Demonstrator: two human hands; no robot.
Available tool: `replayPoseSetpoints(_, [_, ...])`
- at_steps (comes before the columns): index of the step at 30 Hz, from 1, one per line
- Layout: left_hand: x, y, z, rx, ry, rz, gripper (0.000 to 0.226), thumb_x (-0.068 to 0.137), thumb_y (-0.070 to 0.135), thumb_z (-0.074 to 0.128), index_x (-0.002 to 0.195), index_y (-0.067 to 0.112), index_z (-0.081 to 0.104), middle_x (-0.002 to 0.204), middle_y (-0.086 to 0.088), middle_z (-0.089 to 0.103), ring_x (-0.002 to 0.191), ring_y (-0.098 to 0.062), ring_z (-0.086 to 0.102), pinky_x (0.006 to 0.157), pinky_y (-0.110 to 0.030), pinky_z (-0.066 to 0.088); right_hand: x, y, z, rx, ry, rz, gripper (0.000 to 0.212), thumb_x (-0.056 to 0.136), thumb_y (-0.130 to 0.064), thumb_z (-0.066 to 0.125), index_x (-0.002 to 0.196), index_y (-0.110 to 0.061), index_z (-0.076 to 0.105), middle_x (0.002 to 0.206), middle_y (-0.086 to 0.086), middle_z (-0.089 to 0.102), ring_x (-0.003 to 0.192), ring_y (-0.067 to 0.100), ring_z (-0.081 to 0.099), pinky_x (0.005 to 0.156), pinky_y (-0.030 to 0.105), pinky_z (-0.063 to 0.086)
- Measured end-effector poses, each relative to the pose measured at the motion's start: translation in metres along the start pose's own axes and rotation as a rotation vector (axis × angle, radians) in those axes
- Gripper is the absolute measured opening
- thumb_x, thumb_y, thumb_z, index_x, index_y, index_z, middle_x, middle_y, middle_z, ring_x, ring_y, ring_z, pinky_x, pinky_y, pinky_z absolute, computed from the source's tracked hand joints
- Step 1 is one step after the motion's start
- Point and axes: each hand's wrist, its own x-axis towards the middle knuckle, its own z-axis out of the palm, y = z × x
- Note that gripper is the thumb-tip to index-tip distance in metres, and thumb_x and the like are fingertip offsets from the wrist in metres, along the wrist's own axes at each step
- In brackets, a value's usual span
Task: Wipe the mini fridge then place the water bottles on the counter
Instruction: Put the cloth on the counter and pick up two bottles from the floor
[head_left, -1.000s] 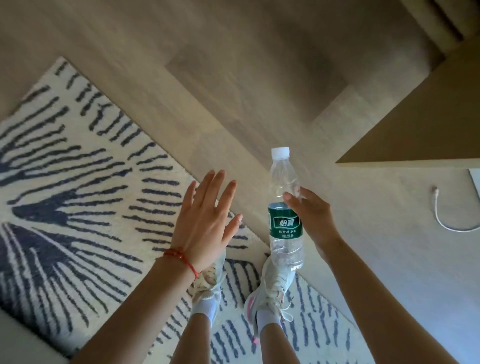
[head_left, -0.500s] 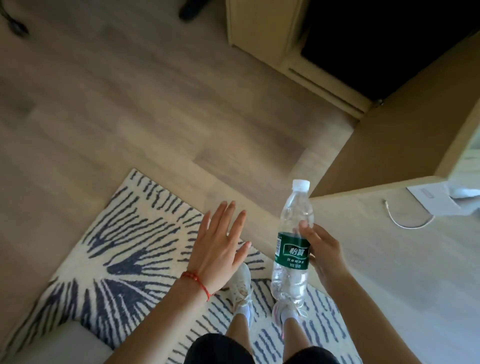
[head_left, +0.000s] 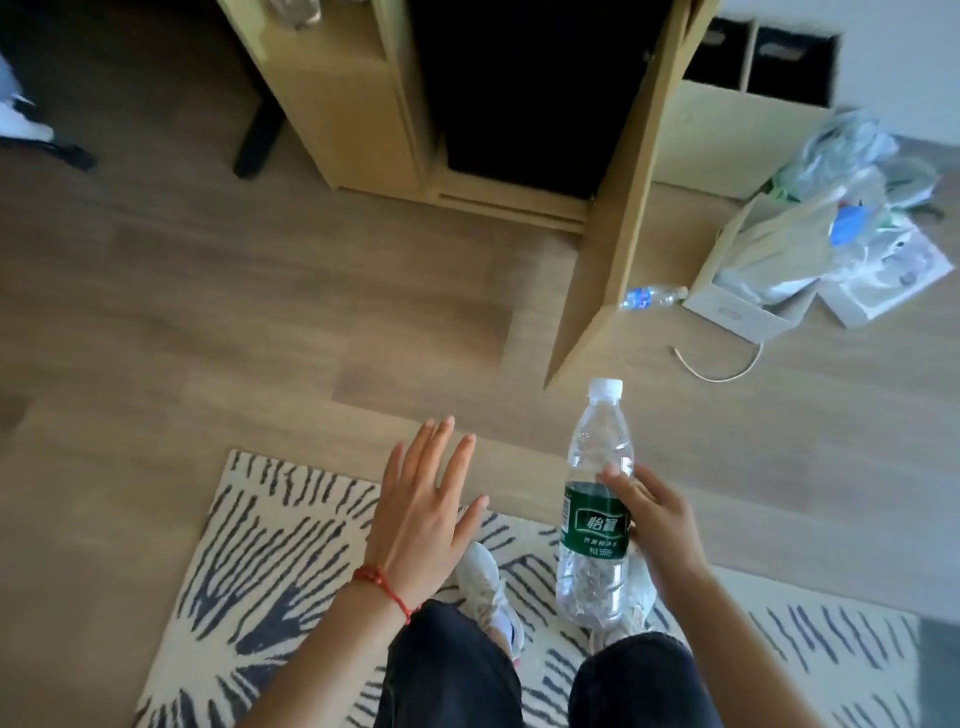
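Fingers (head_left: 621, 483) of the right hand (head_left: 660, 525) wrap around the green label of a clear water bottle (head_left: 595, 509), holding it upright with its white cap on top, above the person's white shoes and the striped rug (head_left: 270, 545). To its left, the left hand (head_left: 421, 512) floats palm down with fingers spread and nothing in it, a red string bracelet (head_left: 384, 590) on the wrist. Ahead on the wood floor stands a light wooden cabinet (head_left: 332, 98) with its door (head_left: 618, 208) swung open on a dark interior, and a second bottle (head_left: 652, 297) lies on its side just beyond the door, beside a cardboard box (head_left: 737, 306) of clutter.
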Motion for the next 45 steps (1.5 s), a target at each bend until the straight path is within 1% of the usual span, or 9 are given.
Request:
replayPoseSetpoints(9, [0.039,0.130,0.028,0.045,-0.024,0.188,0.055,0.088,0.038,0.036,0.129,0.003,0.048,0.136,-0.023,0.048,0.125,-0.038,0.045,0.099,-0.056,0.033,-0.006,0.021,-0.131,0.157,0.121,-0.004,0.027,0.080,-0.030,0.066,0.099,-0.010,0.065,0.070,-0.003,0.074,0.064,0.012,0.070,0.052,0.021,0.052])
replayPoseSetpoints(16, [0.075,0.233,0.049,0.050,-0.053,0.237,0.055,0.088,0.038,0.036,0.128,0.003,0.049,0.136,-0.023,0.047,0.126,-0.039,0.044,0.101,-0.057,0.033,-0.011,0.017,-0.241,0.244,0.206,-0.003,0.029,0.080,-0.031,0.065,0.100,-0.010,0.065,0.071,-0.002,0.073,0.064,0.010,0.070,0.052,0.020,0.051])
replayPoseSetpoints(20, [0.103,0.277,0.060,0.045,-0.067,0.257,0.056,0.087,0.039,0.036,0.128,0.003,0.049,0.136,-0.023,0.047,0.126,-0.039,0.044,0.100,-0.056,0.034,-0.011,0.008,-0.290,0.288,0.241,-0.018,0.041,0.066,-0.042,0.068,0.095,-0.014,0.066,0.069,-0.005,0.074,0.062,0.009,0.070,0.049,0.017,0.050])
replayPoseSetpoints(23, [0.127,0.297,0.067,0.047,-0.056,0.284,0.055,0.086,0.038,0.039,0.126,0.002,0.051,0.134,-0.025,0.049,0.124,-0.041,0.046,0.097,-0.055,0.039,0.001,0.000,-0.316,0.311,0.283,-0.007,0.028,0.069,-0.041,0.067,0.089,-0.021,0.066,0.071,-0.005,0.074,0.066,0.011,0.070,0.057,0.024,0.053])
replayPoseSetpoints(26, [0.155,0.308,0.071,0.055,-0.052,0.302,0.055,0.085,0.037,0.040,0.125,0.001,0.052,0.132,-0.025,0.050,0.122,-0.041,0.047,0.095,-0.055,0.041,0.017,-0.011,-0.333,0.349,0.304,0.006,0.038,0.064,-0.048,0.066,0.093,-0.024,0.066,0.082,0.001,0.074,0.077,0.018,0.071,0.070,0.034,0.055])
replayPoseSetpoints(31, [0.221,0.322,0.076,0.038,-0.064,0.311,0.052,0.082,0.033,0.045,0.119,-0.002,0.057,0.126,-0.028,0.054,0.115,-0.045,0.052,0.089,-0.059,0.044,0.053,-0.039,-0.340,0.389,0.300,0.012,0.044,0.055,-0.054,0.068,0.089,-0.026,0.070,0.079,-0.003,0.075,0.074,0.014,0.071,0.067,0.031,0.053])
replayPoseSetpoints(36, [0.316,0.326,0.084,0.028,-0.058,0.304,0.050,0.078,0.018,0.069,0.121,-0.004,0.054,0.129,-0.030,0.051,0.119,-0.045,0.048,0.093,-0.060,0.043,0.123,-0.086,-0.338,0.396,0.294,0.035,0.042,0.059,-0.051,0.067,0.087,-0.020,0.071,0.075,-0.002,0.074,0.070,0.010,0.070,0.065,0.029,0.050])
replayPoseSetpoints(41, [0.411,0.328,0.098,0.012,-0.087,0.282,0.049,0.081,0.019,0.067,0.122,-0.002,0.053,0.130,-0.028,0.051,0.121,-0.043,0.047,0.095,-0.057,0.043,0.209,-0.127,-0.333,0.430,0.300,0.030,0.048,0.057,-0.053,0.068,0.093,-0.021,0.070,0.081,-0.003,0.075,0.075,0.010,0.070,0.071,0.032,0.051])
replayPoseSetpoints(45, [0.477,0.330,0.126,0.014,-0.107,0.297,0.047,0.081,0.017,0.067,0.121,-0.003,0.054,0.129,-0.029,0.051,0.121,-0.044,0.047,0.096,-0.058,0.042,0.276,-0.145,-0.338,0.451,0.289,0.040,0.050,0.063,-0.049,0.066,0.101,-0.015,0.068,0.080,-0.004,0.075,0.075,0.009,0.070,0.065,0.025,0.051])
